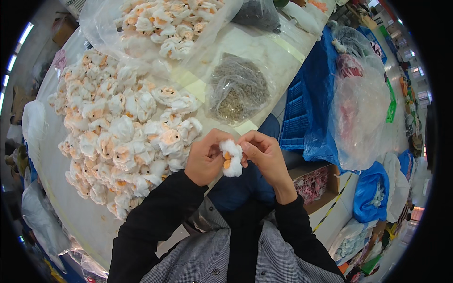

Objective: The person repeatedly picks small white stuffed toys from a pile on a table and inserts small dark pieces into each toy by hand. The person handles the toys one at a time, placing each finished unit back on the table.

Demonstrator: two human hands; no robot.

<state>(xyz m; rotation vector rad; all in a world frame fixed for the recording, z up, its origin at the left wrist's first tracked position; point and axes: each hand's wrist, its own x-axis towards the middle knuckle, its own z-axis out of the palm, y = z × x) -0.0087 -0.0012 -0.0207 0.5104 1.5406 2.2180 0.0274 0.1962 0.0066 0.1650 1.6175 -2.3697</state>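
A small white plush piece [232,166] with orange felt bits is held between my two hands, just off the table's near edge. Around its left side the fingers of my left hand [205,158] are closed. My right hand [265,154] pinches its upper right edge between thumb and fingertips. Whether the right fingers also hold something tiny cannot be made out. Left of my hands spreads a large heap of similar white and peach plush pieces [122,127], many with dark dots. Beyond my hands lies a clear plastic bag of small brownish-grey bits [239,89].
The pale table [278,61] carries another clear bag of plush pieces [165,23] and a dark bag [258,15] at the back. On the right stand a blue crate [293,113] with plastic bags, a cardboard box of pink pieces [314,184] and a blue sack [370,193].
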